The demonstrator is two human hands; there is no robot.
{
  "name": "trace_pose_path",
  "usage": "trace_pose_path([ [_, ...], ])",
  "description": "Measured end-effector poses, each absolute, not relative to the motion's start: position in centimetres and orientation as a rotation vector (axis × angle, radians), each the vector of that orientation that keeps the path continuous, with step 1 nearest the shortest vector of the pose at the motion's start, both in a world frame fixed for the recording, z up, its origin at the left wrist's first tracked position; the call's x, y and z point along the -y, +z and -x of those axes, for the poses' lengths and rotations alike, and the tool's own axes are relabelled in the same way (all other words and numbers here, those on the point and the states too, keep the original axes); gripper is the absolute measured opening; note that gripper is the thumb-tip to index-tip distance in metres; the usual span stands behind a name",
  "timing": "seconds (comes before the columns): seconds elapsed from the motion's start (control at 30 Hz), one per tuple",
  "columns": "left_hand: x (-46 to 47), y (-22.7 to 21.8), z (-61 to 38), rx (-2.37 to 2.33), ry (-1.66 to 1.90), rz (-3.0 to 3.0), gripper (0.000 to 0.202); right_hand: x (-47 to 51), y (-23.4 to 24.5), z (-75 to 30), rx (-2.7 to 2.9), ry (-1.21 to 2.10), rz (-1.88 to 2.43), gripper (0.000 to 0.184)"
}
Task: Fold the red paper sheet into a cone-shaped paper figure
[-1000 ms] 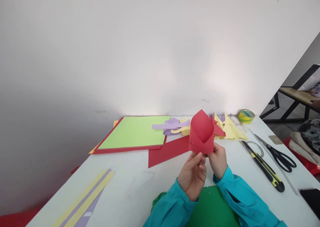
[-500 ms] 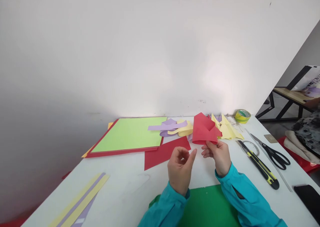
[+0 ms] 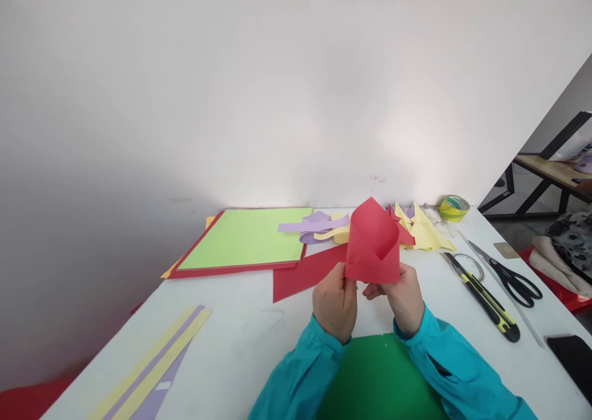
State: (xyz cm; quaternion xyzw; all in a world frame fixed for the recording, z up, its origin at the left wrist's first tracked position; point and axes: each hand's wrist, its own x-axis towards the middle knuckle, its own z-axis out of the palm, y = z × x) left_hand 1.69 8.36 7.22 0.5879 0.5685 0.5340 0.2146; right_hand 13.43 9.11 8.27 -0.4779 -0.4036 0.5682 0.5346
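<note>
A red folded paper piece [image 3: 371, 241], rolled into a rounded shape with a pointed top, is held up above the table between both hands. My left hand [image 3: 335, 301] is closed and pinches its lower left corner. On the lower right edge, my right hand [image 3: 403, 296] grips it between thumb and fingers. Below my wrists lies a green sheet [image 3: 379, 383]. Behind the held paper are a flat red sheet [image 3: 308, 272], purple [image 3: 316, 224] and yellow curled paper strips [image 3: 333, 230], and yellow folded paper pieces [image 3: 425, 232].
A light green sheet [image 3: 245, 238] tops a stack at the back left. Yellow and purple strips [image 3: 161, 364] lie at front left. To the right are a utility knife [image 3: 485, 300], scissors [image 3: 511, 279], tape rolls [image 3: 454, 208] and a black phone-like object [image 3: 571, 361].
My left hand, empty before, has moved up and now grips the red paper's left corner. The paper has turned to face me and come closer. The view has shifted slightly.
</note>
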Motion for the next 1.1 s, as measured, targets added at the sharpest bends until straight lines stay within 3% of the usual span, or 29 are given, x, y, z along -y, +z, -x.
trace_pose_path([
  [0.67,-8.1,7.1,-3.1,-1.285,1.447,-1.181,0.022,-7.9,8.2,-13.1,1.137,1.310,1.111,0.023],
  [0.93,-7.4,7.1,-3.9,-1.277,1.478,-1.106,0.025,-7.6,7.7,-12.6,1.142,1.258,1.153,0.041],
  [1.1,-7.3,6.9,-4.3,-1.255,1.478,-1.092,0.028,-7.4,7.2,-12.6,1.114,1.245,1.170,0.043],
])
